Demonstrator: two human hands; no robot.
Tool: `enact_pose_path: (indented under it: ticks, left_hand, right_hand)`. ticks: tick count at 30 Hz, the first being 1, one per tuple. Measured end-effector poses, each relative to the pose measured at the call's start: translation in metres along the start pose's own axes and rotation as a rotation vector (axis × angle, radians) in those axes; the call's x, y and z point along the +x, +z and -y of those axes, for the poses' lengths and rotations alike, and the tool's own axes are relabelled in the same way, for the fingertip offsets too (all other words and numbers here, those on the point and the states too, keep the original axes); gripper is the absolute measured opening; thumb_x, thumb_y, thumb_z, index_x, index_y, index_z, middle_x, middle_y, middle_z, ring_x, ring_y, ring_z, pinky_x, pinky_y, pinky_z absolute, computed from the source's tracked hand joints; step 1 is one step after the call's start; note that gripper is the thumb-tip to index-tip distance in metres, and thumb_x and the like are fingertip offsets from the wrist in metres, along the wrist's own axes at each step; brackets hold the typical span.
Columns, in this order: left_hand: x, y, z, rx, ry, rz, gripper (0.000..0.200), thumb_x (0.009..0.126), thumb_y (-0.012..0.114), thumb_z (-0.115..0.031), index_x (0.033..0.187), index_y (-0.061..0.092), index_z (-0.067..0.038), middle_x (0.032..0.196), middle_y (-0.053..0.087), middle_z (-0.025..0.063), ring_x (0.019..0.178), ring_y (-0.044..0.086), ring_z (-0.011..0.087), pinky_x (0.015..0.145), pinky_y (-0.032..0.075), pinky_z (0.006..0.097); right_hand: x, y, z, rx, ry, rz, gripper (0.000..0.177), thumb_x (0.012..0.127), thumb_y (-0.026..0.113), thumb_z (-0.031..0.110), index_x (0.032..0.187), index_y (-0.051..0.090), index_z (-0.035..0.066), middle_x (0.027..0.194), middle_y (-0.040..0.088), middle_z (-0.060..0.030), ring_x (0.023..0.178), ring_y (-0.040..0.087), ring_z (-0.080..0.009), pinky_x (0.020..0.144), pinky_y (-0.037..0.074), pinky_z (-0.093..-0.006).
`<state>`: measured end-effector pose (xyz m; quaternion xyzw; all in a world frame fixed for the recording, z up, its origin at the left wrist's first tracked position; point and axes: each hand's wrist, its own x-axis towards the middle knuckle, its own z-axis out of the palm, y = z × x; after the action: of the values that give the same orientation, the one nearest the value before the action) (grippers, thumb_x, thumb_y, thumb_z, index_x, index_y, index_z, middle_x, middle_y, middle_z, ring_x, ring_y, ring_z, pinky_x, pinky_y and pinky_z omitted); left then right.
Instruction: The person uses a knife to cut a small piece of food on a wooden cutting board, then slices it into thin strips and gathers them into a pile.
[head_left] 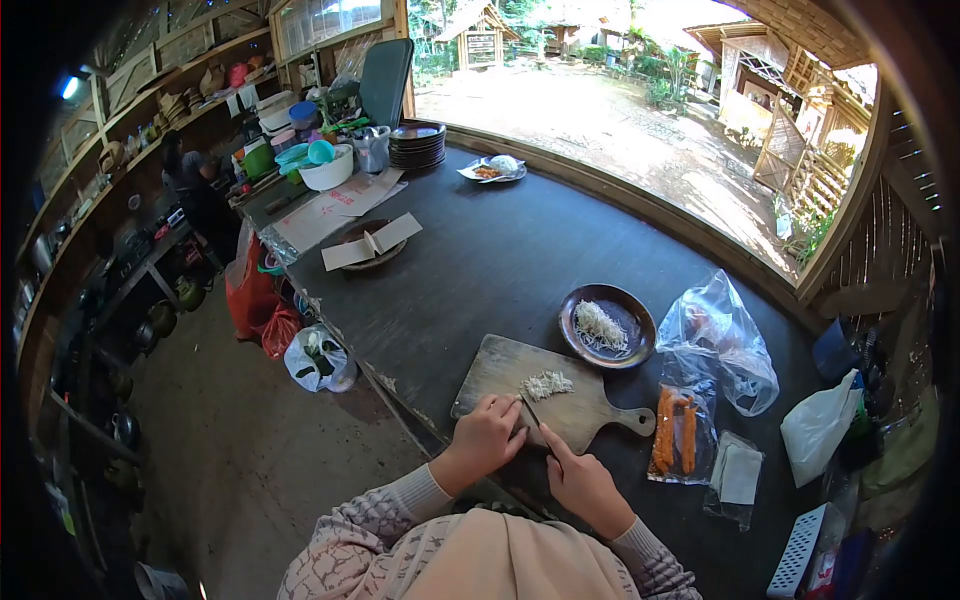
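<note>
A wooden cutting board (590, 398) with a handle lies near the table's front edge. Pale chopped shreds (547, 385) are heaped on it. My left hand (486, 440) is closed at the board's left front part, its fingertips pressed down; what they hold is hidden. In my right hand (585, 487) is a knife (531, 408), its blade slanting toward the left fingertips, just in front of the shreds. Behind the board, a brown plate (645, 335) holds a mound of pale shreds (601, 328).
Right of the board are a clear plastic bag (745, 375), a packet of orange sticks (664, 432) and a white packet (739, 480). Farther back are stacked plates (417, 148), a white basin (328, 172) and a served plate (492, 169). Another person (195, 190) stands at the far left.
</note>
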<state>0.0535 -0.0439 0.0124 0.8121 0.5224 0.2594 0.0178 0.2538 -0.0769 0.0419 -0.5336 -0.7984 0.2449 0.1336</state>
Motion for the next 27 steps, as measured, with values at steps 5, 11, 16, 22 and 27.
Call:
enact_pose_path:
  ticks: [5, 11, 16, 22, 27]
  left_hand:
    - [0.0, -0.001, -0.001, -0.011, -0.003, 0.009, 0.044, 0.082, 0.071, -0.027, 0.115, 0.065, 0.001, 0.118, 0.064, 0.0121, 0.109, 0.06, 0.027, 0.09, 0.053, 0.0362]
    - [0.001, -0.001, 0.0, -0.031, -0.015, 0.013, 0.044, 0.083, 0.071, -0.027, 0.116, 0.064, 0.001, 0.118, 0.064, 0.0121, 0.11, 0.06, 0.0273, 0.091, 0.053, 0.0364]
    - [0.0, -0.002, -0.001, -0.048, -0.022, 0.001, 0.044, 0.084, 0.07, -0.026, 0.117, 0.064, 0.001, 0.118, 0.063, 0.0123, 0.11, 0.06, 0.0281, 0.091, 0.052, 0.0368]
    - [0.0, -0.001, 0.001, -0.037, -0.011, -0.004, 0.044, 0.084, 0.07, -0.026, 0.117, 0.064, 0.002, 0.118, 0.063, 0.013, 0.11, 0.06, 0.0288, 0.091, 0.052, 0.0369]
    - [0.001, -0.002, -0.001, -0.037, -0.009, 0.011, 0.045, 0.084, 0.07, -0.027, 0.118, 0.064, 0.002, 0.117, 0.064, 0.0133, 0.109, 0.06, 0.0292, 0.09, 0.053, 0.0376]
  right_hand:
    - [-0.001, 0.003, 0.0, -0.02, -0.008, -0.009, 0.058, 0.092, 0.054, 0.019, 0.149, 0.04, 0.022, 0.062, 0.063, -0.0203, 0.056, 0.065, -0.04, 0.056, 0.054, -0.0511]
    - [0.004, 0.006, 0.0, -0.041, 0.013, 0.01, 0.056, 0.093, 0.052, 0.019, 0.148, 0.041, 0.022, 0.065, 0.064, -0.0209, 0.058, 0.065, -0.0402, 0.057, 0.054, -0.0507]
    - [0.005, 0.001, 0.001, 0.003, 0.043, 0.05, 0.055, 0.093, 0.052, 0.019, 0.146, 0.042, 0.02, 0.066, 0.064, -0.023, 0.06, 0.065, -0.042, 0.059, 0.054, -0.052]
    - [-0.009, -0.013, 0.004, 0.056, 0.028, 0.045, 0.053, 0.091, 0.054, 0.015, 0.144, 0.045, 0.017, 0.063, 0.062, -0.0253, 0.059, 0.064, -0.0441, 0.061, 0.053, -0.0536]
    - [0.0, 0.004, -0.003, 0.042, 0.047, 0.015, 0.053, 0.093, 0.052, 0.02, 0.146, 0.042, 0.02, 0.066, 0.064, -0.0245, 0.063, 0.066, -0.0439, 0.062, 0.054, -0.0535]
